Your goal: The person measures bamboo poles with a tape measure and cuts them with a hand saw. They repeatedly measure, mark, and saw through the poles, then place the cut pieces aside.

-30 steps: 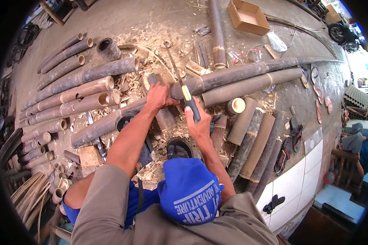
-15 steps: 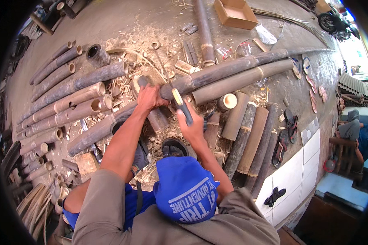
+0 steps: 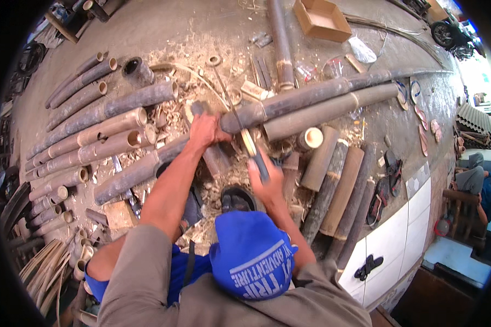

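A long dark bamboo pole (image 3: 311, 98) runs from the middle to the far right. My left hand (image 3: 204, 129) is closed at its near-left end, the fingertips partly hidden. My right hand (image 3: 268, 180) grips the dark handle of a handsaw (image 3: 249, 143), which has a pale yellow section below its thin blade. The blade crosses the pole close beside my left hand. Under my left hand is a short, thick bamboo piece (image 3: 217, 161), lying crosswise. A second bamboo pole (image 3: 333, 111) lies alongside the first, on its near side.
Several bamboo lengths (image 3: 98, 111) lie at left; shorter cut tubes (image 3: 341, 191) lie at right. Shavings litter the floor. A cardboard box (image 3: 338, 30) stands at the back, sandals (image 3: 423, 131) at right. A blue cap (image 3: 251, 253) hides the lower middle. Another person (image 3: 474, 180) sits far right.
My right hand has drawn the saw back toward me, so more blade shows on the far side of the handle. My left hand stays at the pole's end. The whole view has shifted slightly.
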A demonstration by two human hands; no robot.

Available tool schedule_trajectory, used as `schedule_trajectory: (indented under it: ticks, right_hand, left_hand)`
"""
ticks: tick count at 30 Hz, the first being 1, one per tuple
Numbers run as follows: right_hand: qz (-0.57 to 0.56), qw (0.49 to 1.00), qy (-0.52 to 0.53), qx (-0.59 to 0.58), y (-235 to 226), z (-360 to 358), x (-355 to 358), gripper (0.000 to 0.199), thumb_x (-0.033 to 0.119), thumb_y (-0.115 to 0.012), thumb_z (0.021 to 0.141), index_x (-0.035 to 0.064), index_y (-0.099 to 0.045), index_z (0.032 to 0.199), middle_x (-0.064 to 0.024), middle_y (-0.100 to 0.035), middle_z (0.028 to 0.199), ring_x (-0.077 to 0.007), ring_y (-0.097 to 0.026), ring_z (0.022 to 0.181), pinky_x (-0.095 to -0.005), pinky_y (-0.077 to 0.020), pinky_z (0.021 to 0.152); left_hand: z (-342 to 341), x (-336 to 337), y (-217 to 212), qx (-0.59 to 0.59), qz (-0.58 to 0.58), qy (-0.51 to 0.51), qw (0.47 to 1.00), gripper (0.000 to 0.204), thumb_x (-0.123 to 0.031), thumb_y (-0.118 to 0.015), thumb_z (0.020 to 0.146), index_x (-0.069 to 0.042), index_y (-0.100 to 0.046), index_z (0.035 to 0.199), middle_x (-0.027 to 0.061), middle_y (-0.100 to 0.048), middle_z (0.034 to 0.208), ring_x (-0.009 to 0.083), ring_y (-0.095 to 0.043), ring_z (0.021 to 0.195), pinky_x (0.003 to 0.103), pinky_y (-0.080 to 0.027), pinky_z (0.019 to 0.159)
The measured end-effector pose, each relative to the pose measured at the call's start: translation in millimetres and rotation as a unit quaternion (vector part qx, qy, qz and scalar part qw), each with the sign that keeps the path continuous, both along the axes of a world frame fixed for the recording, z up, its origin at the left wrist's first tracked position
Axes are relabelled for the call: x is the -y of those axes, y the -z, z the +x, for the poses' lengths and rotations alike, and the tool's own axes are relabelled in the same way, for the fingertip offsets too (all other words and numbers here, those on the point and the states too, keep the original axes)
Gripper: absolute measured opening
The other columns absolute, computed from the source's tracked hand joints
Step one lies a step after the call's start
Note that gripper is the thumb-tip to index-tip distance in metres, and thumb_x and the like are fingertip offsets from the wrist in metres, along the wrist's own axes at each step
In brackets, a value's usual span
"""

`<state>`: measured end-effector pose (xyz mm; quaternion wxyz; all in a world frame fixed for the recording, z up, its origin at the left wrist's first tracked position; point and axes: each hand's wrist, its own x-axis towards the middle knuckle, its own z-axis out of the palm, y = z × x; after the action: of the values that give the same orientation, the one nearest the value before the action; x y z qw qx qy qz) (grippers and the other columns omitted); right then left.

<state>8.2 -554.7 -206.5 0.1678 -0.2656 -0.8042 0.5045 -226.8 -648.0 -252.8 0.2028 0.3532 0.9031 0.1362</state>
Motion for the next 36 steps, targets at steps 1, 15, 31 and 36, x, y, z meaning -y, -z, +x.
schedule_trajectory:
  ticks: [1, 15, 31, 36]
  right_hand:
    - [0.007, 1.0, -0.004, 0.004, -3.9, 35.1, 6.4, 0.053, 0.023, -0.069, 0.096, 0.0034, -0.061, 0.144, -0.0221, -0.075, 0.093, -0.0315, -0.076, 0.074, -0.0409, -0.0569, 0.066]
    - [-0.022, 0.999, 0.002, 0.038, -12.1, 8.1, 4.0, 0.052, 0.022, -0.07, 0.095, 0.0004, -0.062, 0.141, -0.025, -0.072, 0.088, -0.0363, -0.075, 0.073, -0.0423, -0.0567, 0.066]
    - [0.006, 1.0, 0.002, 0.011, -12.7, 90.0, 22.4, 0.054, 0.02, -0.069, 0.095, 0.006, -0.06, 0.145, -0.0218, -0.077, 0.103, -0.0344, -0.078, 0.082, -0.0406, -0.0593, 0.07]
    - [0.043, 0.998, -0.012, 0.045, -7.7, 128.4, 26.5, 0.058, 0.02, -0.072, 0.092, 0.0018, -0.059, 0.146, -0.0219, -0.078, 0.104, -0.0331, -0.079, 0.084, -0.0407, -0.0605, 0.071]
  left_hand:
    - [-8.0, 3.3, 2.7, -0.002, 0.005, -0.005, 1.0, 0.077, -0.049, -0.086, 0.059, -0.001, -0.071, 0.116, 0.0209, -0.076, 0.104, 0.036, -0.064, 0.113, 0.047, -0.045, 0.101]
    - [-10.3, 4.2, 1.8, 0.001, 0.003, 0.0, 1.0, 0.082, -0.05, -0.086, 0.059, -0.003, -0.069, 0.125, 0.0237, -0.075, 0.107, 0.0368, -0.066, 0.113, 0.047, -0.047, 0.101]
    - [-13.8, 5.7, -0.3, -0.002, 0.0, -0.002, 1.0, 0.076, -0.05, -0.085, 0.061, -0.001, -0.07, 0.118, 0.0247, -0.074, 0.107, 0.0398, -0.067, 0.111, 0.048, -0.05, 0.099]
    - [-11.6, 9.2, 10.0, -0.034, -0.015, 0.001, 0.999, 0.076, -0.05, -0.085, 0.061, 0.0, -0.071, 0.116, 0.0259, -0.074, 0.107, 0.0427, -0.067, 0.11, 0.051, -0.05, 0.098]
